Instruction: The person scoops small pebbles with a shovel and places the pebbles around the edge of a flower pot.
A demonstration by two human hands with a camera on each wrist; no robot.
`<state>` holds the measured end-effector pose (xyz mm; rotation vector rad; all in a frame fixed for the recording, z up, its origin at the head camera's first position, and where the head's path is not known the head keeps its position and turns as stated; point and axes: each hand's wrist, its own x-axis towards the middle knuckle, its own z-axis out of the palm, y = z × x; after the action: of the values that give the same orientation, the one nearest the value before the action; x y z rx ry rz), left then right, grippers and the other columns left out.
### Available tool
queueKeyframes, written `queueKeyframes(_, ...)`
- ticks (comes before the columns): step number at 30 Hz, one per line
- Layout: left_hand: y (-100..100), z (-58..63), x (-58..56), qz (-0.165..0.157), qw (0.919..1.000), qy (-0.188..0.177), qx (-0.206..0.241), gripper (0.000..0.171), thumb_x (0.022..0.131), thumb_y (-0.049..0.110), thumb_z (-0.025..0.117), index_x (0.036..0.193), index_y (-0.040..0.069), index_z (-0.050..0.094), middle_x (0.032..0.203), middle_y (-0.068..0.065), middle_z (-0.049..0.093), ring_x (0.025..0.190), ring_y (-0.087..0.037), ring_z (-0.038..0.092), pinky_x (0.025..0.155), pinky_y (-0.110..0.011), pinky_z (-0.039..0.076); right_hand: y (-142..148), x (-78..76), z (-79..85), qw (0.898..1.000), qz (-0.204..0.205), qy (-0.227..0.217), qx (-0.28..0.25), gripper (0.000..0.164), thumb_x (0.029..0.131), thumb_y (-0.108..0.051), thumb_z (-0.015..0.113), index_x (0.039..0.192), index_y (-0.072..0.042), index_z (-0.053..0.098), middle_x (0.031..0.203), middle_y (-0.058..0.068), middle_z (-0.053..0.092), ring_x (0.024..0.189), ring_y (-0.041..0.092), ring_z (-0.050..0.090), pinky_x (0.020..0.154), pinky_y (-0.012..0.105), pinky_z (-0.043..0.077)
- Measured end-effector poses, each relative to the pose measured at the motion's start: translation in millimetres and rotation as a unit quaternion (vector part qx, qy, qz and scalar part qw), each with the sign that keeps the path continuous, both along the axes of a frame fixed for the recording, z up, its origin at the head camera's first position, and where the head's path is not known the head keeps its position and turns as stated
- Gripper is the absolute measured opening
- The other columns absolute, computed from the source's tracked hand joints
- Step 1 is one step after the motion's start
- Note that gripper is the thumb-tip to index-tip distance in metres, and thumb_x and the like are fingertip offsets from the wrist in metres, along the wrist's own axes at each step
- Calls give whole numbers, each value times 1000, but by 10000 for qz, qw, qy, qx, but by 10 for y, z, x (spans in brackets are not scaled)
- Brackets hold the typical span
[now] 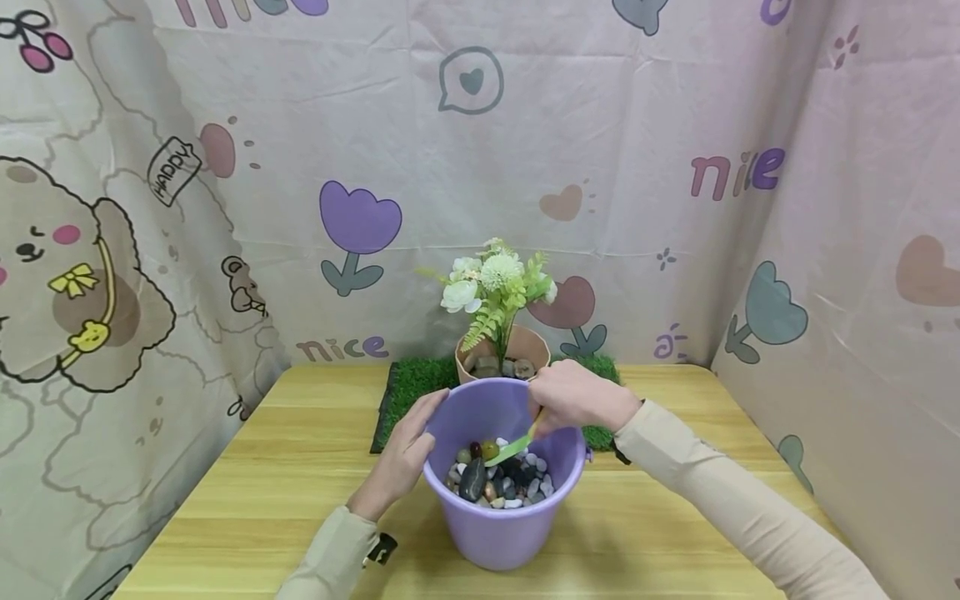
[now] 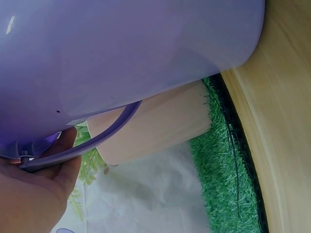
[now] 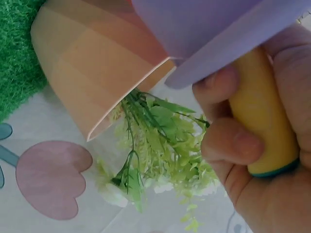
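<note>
A purple bucket (image 1: pixel 501 533) with stones (image 1: pixel 517 483) of several colours inside stands on the table. My left hand (image 1: pixel 401 450) holds its left side at the rim; in the left wrist view the fingers (image 2: pixel 68 170) lie by the bucket's curved handle (image 2: pixel 112 131). My right hand (image 1: pixel 573 398) is over the far right of the rim and grips the yellow handle (image 3: pixel 265 111) of a small shovel. Its green blade (image 1: pixel 513 450) points down and left into the bucket, at the stones. Whether the blade carries any stone cannot be told.
Behind the bucket, a peach pot (image 1: pixel 540 354) with stones and white-green artificial flowers (image 1: pixel 495 283) stands on a green turf mat (image 1: pixel 420 383). The wooden table (image 1: pixel 300 467) is backed by a printed cloth (image 1: pixel 480 167) that also hangs at both sides.
</note>
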<state>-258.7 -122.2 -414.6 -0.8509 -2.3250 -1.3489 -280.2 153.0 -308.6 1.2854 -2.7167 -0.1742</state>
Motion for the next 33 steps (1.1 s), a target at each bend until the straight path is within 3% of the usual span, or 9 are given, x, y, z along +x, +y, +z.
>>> queueKeyframes(16,-10,-32,-21,-39,9998,168,-51,64,84,-4,39,148,5,41,149,-10,46,136,-29,45,110,-50,38,-65,-73,-69,9997,-20,173,-159,19,70,-46,82,64,-30,74,68,-15,68,56,5,56,51,24,45)
queueKeyframes(23,0,-29,-22,-36,9998,168,-40,64,84,-3,40,147,4,43,148,-9,47,135,-27,46,110,-48,39,28,-127,-91,9978,-102,159,-639,16,73,-46,81,72,-31,75,66,-19,63,55,-2,49,52,22,42)
queueKeyframes(33,0,-16,-7,23,10000,76,-14,64,84,-2,40,147,5,43,148,-7,47,134,-25,47,109,-49,40,150,-103,-160,9914,598,591,-1007,19,81,-50,72,84,-32,77,74,-20,61,59,-5,49,53,15,40)
